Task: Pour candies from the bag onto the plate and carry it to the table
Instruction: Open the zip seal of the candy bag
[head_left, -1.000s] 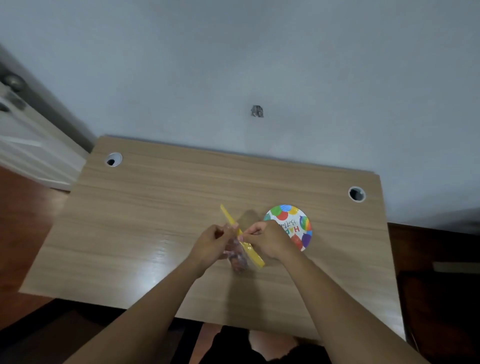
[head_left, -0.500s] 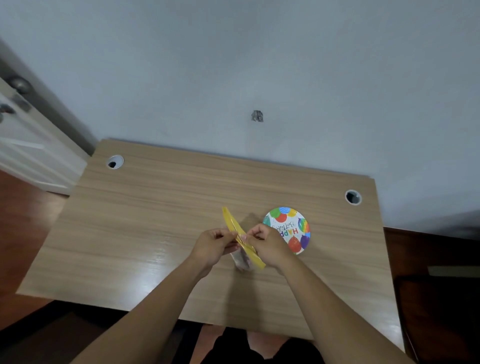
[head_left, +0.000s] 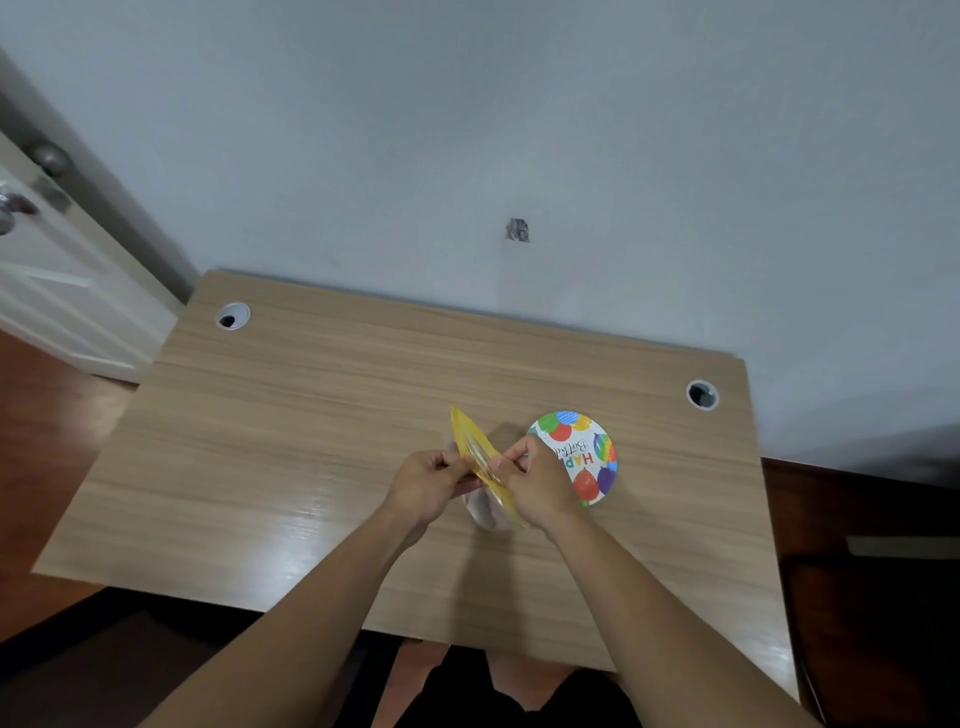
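A clear bag with a yellow zip strip (head_left: 474, 451) is held upright over the wooden desk (head_left: 291, 447). My left hand (head_left: 428, 484) pinches one side of the yellow top and my right hand (head_left: 537, 486) pinches the other side, and the strip shows a narrow gap between them. The bag's pale lower part (head_left: 485, 512) hangs below my fingers; its contents are unclear. A small round paper plate (head_left: 589, 457) printed with coloured balloons lies flat on the desk just right of my right hand, partly covered by it.
The desk stands against a pale blue wall and has two round cable holes, one at the far left (head_left: 232, 316) and one at the far right (head_left: 702, 395). A white door with a metal knob (head_left: 15, 208) is at the left. Dark floor surrounds the desk.
The two sides of the yellow strip have come slightly apart between my hands. Hands and bag stay over the same spot beside the plate.
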